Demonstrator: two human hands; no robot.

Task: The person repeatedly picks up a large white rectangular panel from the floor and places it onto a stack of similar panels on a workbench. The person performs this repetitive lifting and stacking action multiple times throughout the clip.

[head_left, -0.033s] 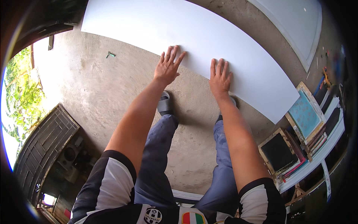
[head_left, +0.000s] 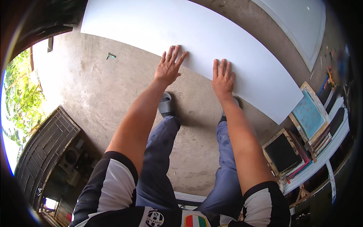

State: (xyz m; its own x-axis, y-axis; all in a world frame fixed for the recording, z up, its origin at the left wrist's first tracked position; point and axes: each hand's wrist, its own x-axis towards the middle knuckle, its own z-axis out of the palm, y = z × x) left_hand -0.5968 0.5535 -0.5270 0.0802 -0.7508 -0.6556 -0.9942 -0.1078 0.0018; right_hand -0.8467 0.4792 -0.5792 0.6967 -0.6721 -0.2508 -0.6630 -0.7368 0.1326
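Note:
A large flat white sheet (head_left: 151, 26) spreads across the upper part of the head view, its near edge running down toward the right. On that near edge rests my left hand (head_left: 169, 67), its fingers stretched and lying on the white surface. Farther right along the same edge, my right hand (head_left: 223, 79) is laid flat, fingers extended over the sheet. Neither hand grips anything. Both arms reach straight out in front of me, and my sandalled left foot (head_left: 166, 105) stands just short of the sheet.
Wood-framed screens, one with light-blue mesh (head_left: 309, 113) and one dark (head_left: 283, 153), lean at the right. Another white panel (head_left: 298, 26) lies at the far right. A small green object (head_left: 110, 56) is on the concrete floor (head_left: 109, 87). A dark cabinet (head_left: 49, 140) stands at the left.
Almost nothing differs. Both hands stay flat on the sheet's edge, and the view has shifted very slightly.

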